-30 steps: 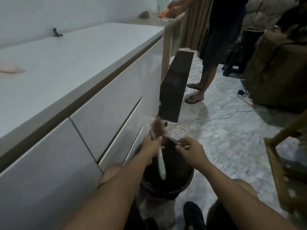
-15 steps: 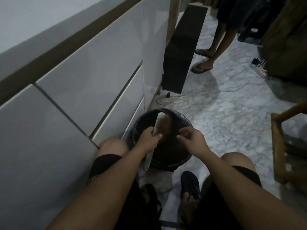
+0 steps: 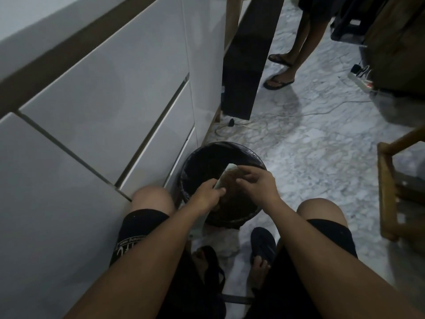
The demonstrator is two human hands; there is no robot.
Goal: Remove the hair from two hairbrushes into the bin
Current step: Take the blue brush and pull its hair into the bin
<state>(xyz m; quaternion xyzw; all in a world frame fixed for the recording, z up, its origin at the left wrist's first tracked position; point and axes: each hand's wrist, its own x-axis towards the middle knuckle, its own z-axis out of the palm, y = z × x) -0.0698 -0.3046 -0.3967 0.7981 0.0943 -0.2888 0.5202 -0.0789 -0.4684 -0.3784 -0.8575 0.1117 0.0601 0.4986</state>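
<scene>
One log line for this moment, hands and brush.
left hand: grips white hairbrush | right hand: fingers pinching at brown hair on brush | location: over round black bin | hair: on brush

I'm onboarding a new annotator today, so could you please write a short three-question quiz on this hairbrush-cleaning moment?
1. True or false: the hairbrush is held over the open bin.
2. Which hand grips the brush? A) left hand B) right hand C) neither
3. Fill in: the bin stands on the marble floor right beside the white ____.

Key:
1. True.
2. A; the right hand's fingers reach onto the brush's bristle side, where brown hair sits.
3. Drawers.
</scene>
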